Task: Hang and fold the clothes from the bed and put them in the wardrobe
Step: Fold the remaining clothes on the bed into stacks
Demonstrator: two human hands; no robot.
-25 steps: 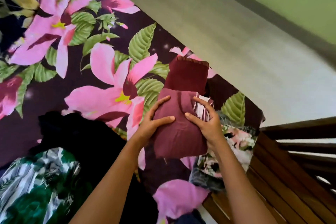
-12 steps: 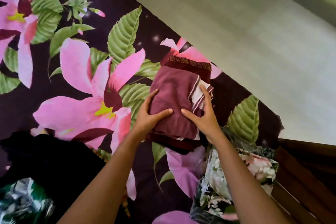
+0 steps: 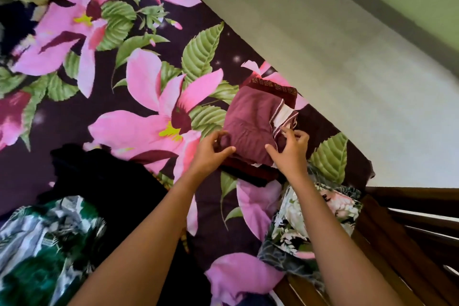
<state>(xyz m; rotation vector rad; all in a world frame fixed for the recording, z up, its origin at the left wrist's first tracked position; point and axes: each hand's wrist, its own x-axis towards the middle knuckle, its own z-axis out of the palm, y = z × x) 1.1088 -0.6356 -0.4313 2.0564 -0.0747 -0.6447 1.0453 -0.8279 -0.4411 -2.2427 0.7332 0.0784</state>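
1. Everything is laid out on the flowered bedsheet (image 3: 149, 107). No wardrobe is seen in this view, so nothing can be counted as put away yet.
2. The unfolded stuff, a black garment (image 3: 106, 181) and a green-and-white printed garment (image 3: 44, 243), is left heaped at the near left, well apart from both hands. It's probably what gets tackled next.
3. A folded floral piece (image 3: 310, 218) is parked just beside the right forearm, by the wooden bed frame (image 3: 397, 243).
4. Here's the actual change. A second ago the maroon garment (image 3: 250, 129) was being held nearer the body. Now it's set squarely on top of the darker maroon piece with gold trim (image 3: 273, 87), close to the bed's far edge. So this fold looks done and stacked.
5. Half a second ago both palms were pressed flat on it. Now the left hand (image 3: 211, 151) is lifted off with its fingers loosely curled and nothing held, so it's let go, with only the thumb near the cloth.
6. The right hand (image 3: 290, 149) is raised too, with its fingertips (image 3: 284, 131) at the white-trimmed edge. Whether that edge is being pinched or just brushed can't be told from here.
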